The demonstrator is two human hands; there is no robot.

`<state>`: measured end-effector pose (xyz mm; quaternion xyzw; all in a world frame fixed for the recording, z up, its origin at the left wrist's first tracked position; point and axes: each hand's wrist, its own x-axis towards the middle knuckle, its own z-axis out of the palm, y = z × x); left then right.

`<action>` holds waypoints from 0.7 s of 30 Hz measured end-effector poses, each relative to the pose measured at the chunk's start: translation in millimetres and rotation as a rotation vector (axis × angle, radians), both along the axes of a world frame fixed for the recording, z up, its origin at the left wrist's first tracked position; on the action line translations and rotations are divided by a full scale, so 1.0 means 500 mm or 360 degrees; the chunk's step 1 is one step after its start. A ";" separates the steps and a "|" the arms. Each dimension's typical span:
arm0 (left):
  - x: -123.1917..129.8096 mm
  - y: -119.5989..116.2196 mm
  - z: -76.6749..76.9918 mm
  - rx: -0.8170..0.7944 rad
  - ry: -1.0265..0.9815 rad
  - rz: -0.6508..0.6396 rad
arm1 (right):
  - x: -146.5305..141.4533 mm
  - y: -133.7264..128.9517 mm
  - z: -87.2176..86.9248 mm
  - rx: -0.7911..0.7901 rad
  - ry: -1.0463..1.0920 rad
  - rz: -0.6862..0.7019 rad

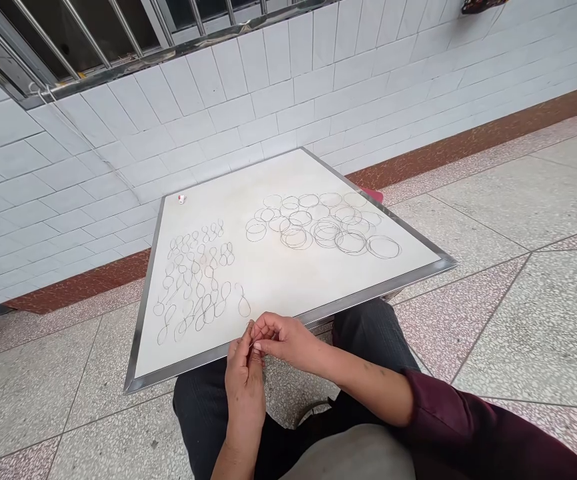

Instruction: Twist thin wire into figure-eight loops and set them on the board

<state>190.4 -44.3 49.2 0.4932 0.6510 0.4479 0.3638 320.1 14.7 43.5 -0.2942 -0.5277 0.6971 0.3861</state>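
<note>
At the table's near edge my left hand [246,370] and my right hand [283,340] meet, fingertips pinched together. Between them runs a thin wire [251,345], mostly hidden by the fingers, so its shape cannot be made out. Just beyond my fingertips a single wire figure-eight [243,303] lies on the white tabletop [273,287]. To its left several more twisted wire figure-eights [205,307] are laid out in rough rows. Farther right several round wire rings [351,242] lie spread and partly overlapping.
A grey metal rim [193,369] edges the square table. Near its far left corner sits a small white and red object [182,199]. Behind stands a white tiled wall [268,100] with a barred window [93,33]. My knees are under the near edge, above a speckled floor [543,327].
</note>
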 end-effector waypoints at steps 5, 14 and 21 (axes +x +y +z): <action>0.008 -0.005 0.021 0.0002 -0.0140 -0.0056 | 0.002 0.003 -0.008 -0.0056 0.0057 0.0050; 0.011 -0.004 0.027 -0.0121 -0.0060 -0.0122 | 0.009 0.007 -0.018 -0.0050 0.0075 0.0087; 0.012 -0.006 0.015 -0.0186 -0.0161 -0.0068 | 0.010 0.006 -0.016 -0.0136 0.0150 0.0098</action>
